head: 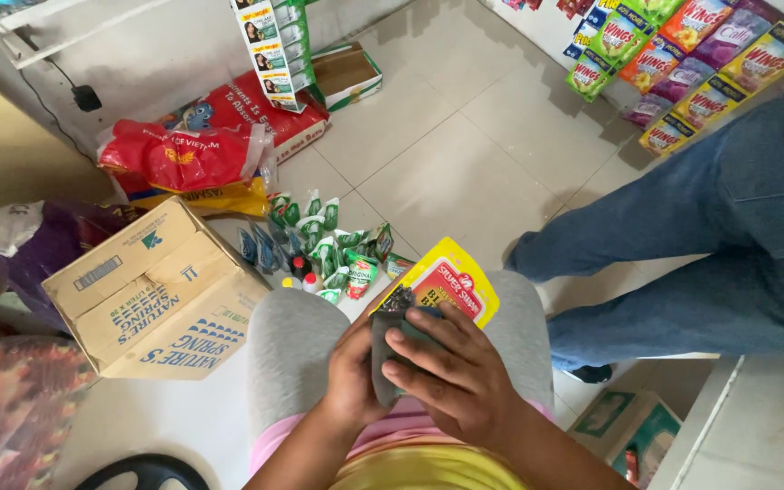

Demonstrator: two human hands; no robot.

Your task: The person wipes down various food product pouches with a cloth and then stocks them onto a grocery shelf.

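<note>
Both hands meet over my lap, above grey trousers. My left hand [353, 374] and my right hand [451, 367] together grip a dark grey flat pouch [383, 349]. Behind it, also in the hands, is a yellow and red flat packet [451, 283] sticking out towards the floor. My right fingers lie across the pouch's front; the left hand wraps its left side.
A cardboard box [151, 290] lies on the floor at left. Several small green sachets and little bottles [324, 249] are scattered ahead of my knees. Red and yellow sacks [188, 163] lie farther off. Another person's jeans-clad legs [682, 254] stand at right, beside hanging sachet strips [691, 54].
</note>
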